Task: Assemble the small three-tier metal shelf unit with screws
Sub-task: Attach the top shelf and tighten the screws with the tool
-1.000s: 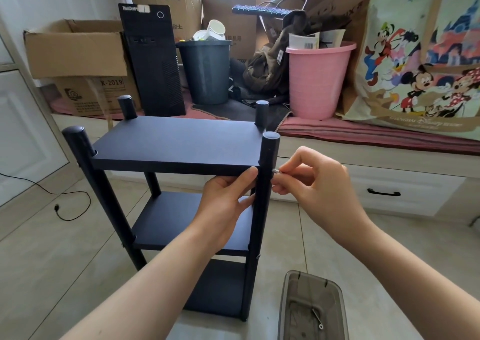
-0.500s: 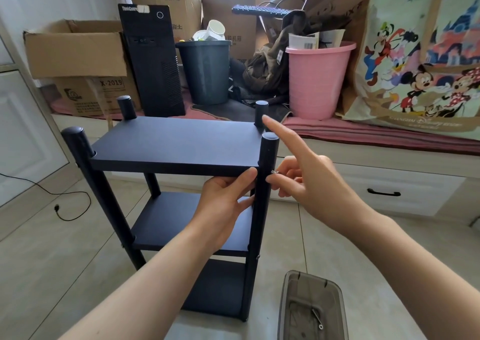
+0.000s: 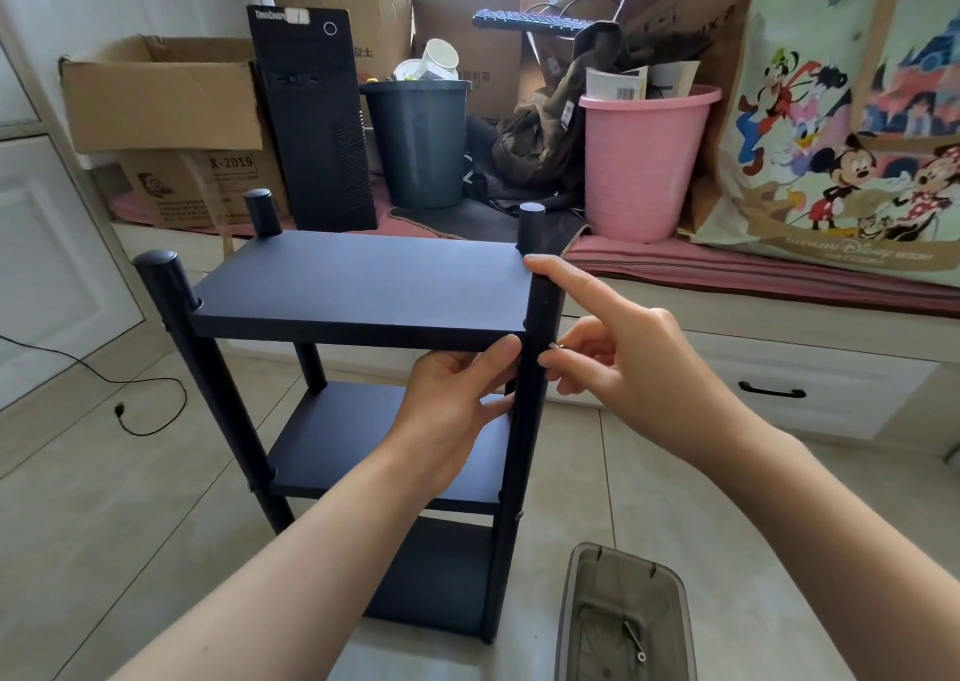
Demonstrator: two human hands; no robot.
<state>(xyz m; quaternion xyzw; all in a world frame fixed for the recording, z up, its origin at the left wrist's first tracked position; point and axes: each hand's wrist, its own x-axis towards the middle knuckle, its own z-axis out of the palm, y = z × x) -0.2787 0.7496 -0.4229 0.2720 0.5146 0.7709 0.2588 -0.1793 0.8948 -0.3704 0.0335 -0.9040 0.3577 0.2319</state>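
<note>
A black three-tier metal shelf unit [image 3: 358, 285] stands upright on the tiled floor before me. My left hand [image 3: 457, 410] grips the front edge of the top shelf beside the front right post [image 3: 535, 399], thumb along the shelf edge. My right hand [image 3: 623, 363] is on the other side of that post. Its thumb and middle finger pinch a small silver screw [image 3: 557, 346] set against the post at top-shelf height, while the index finger stretches out over the post's top.
A grey translucent plastic box [image 3: 623, 623] holding a metal key sits on the floor at lower right. Behind the shelf a low bench carries cardboard boxes [image 3: 161, 93], a black computer tower [image 3: 311, 119], a dark bin [image 3: 418, 139], a pink bucket [image 3: 639, 160] and a cartoon bag [image 3: 841, 124]. A cable [image 3: 140, 389] lies on the floor, left.
My right index finger has lifted off the screw and now stretches over the post's top, while thumb and middle finger stay on the screw. My left hand and the shelf have not moved.
</note>
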